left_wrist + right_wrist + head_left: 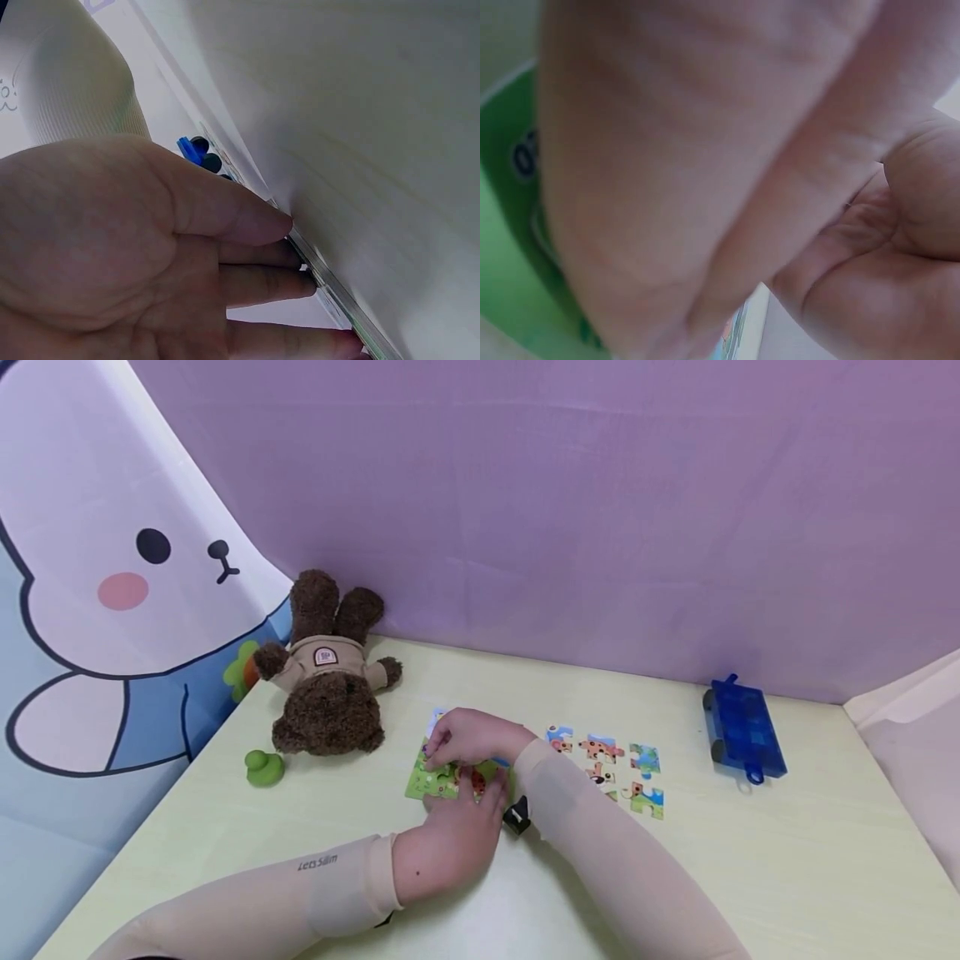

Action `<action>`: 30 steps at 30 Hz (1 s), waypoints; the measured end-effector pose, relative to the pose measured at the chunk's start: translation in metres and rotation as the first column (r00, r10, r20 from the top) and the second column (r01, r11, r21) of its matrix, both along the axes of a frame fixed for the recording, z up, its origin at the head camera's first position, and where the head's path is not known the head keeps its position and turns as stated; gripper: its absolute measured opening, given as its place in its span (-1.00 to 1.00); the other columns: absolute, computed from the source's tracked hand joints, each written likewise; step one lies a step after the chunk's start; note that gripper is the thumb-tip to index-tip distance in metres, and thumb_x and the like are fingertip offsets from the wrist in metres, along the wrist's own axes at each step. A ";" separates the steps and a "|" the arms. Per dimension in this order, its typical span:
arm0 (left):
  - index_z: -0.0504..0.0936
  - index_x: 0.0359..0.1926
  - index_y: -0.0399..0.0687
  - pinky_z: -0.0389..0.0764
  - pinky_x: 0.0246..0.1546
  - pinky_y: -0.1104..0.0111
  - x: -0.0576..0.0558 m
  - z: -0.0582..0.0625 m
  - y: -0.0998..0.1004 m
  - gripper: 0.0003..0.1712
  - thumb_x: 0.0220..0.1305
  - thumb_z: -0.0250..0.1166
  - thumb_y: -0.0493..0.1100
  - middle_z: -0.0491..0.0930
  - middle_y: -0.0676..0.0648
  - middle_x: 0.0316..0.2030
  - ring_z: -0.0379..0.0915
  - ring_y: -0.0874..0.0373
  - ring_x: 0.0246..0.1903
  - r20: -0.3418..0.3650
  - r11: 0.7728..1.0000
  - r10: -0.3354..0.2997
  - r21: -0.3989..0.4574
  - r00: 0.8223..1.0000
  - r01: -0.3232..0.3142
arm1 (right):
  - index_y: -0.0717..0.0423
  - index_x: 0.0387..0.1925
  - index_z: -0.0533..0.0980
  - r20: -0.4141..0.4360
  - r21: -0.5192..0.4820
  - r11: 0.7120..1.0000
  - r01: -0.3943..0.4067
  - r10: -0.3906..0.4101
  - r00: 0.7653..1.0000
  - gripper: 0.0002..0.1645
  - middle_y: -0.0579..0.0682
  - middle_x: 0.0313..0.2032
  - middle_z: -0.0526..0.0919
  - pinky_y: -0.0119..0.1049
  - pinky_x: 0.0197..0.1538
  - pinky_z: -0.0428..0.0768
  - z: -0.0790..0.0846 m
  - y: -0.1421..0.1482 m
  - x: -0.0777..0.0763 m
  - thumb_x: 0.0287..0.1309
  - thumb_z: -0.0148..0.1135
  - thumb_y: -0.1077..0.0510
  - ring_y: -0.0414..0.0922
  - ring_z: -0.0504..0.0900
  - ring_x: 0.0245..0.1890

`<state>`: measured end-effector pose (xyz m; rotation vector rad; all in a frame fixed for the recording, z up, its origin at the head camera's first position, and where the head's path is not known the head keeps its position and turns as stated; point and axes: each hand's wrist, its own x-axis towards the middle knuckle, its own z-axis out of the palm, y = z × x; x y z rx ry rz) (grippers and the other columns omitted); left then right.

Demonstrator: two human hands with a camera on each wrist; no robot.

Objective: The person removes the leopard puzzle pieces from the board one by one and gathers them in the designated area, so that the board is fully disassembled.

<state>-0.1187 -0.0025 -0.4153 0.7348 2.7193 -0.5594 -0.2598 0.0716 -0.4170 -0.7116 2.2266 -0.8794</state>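
Observation:
A partly covered jigsaw puzzle (415, 787) with a green picture lies on the table under both hands. My left hand (459, 835) rests on its near side, fingers stretched over a ladybug picture; in the left wrist view its thumb and fingertips meet the thin puzzle edge (341, 300). Reaching across from the right, my right hand (474, 735) bends its fingers down at the puzzle's left part and pinches a puzzle piece, mostly hidden by the fingertips. Curled fingers (667, 187) fill the right wrist view. Loose puzzle pieces (600, 747) lie to the right, several of them.
A brown plush bear (333, 710) lies at the back left, with a small green toy (264, 768) near it. On the right stands a blue toy wagon (744, 727). A purple cloth (525, 527) hangs behind the table (825, 860).

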 end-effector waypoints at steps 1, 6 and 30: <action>0.16 0.70 0.25 0.82 -0.03 -0.24 0.000 0.000 0.000 -0.19 0.57 0.24 0.06 -0.03 0.14 0.74 0.22 -0.18 0.62 -0.001 1.000 -0.003 -0.003 1.000 0.003 | 0.02 -0.20 0.75 0.004 -0.002 1.000 0.002 -0.002 1.000 -0.88 -0.13 -0.24 0.79 -0.44 -0.24 0.64 0.000 0.000 0.001 0.31 0.49 0.08 -0.26 0.63 -0.32; 0.15 0.70 0.26 0.82 -0.04 -0.24 0.001 0.000 0.000 -0.19 0.57 0.24 0.05 -0.04 0.14 0.74 0.22 -0.18 0.62 0.004 1.000 -0.001 -0.004 1.000 0.001 | 0.03 -0.21 0.72 0.031 -0.012 1.000 0.010 -0.009 0.999 -0.87 -0.11 -0.24 0.78 -0.43 -0.26 0.66 0.001 0.001 0.003 0.31 0.49 0.07 -0.24 0.64 -0.35; 0.16 0.70 0.19 0.82 0.00 -0.21 0.001 -0.002 0.000 -0.16 0.54 0.28 0.05 0.01 0.15 0.73 0.24 -0.16 0.62 -0.014 1.000 0.013 0.000 1.000 -0.013 | -0.15 -0.01 0.76 -0.016 -0.212 0.960 0.183 -0.191 0.982 -0.81 0.00 -0.21 0.79 0.01 0.02 0.77 0.016 0.056 -0.002 0.46 0.36 -0.02 0.06 0.70 -0.20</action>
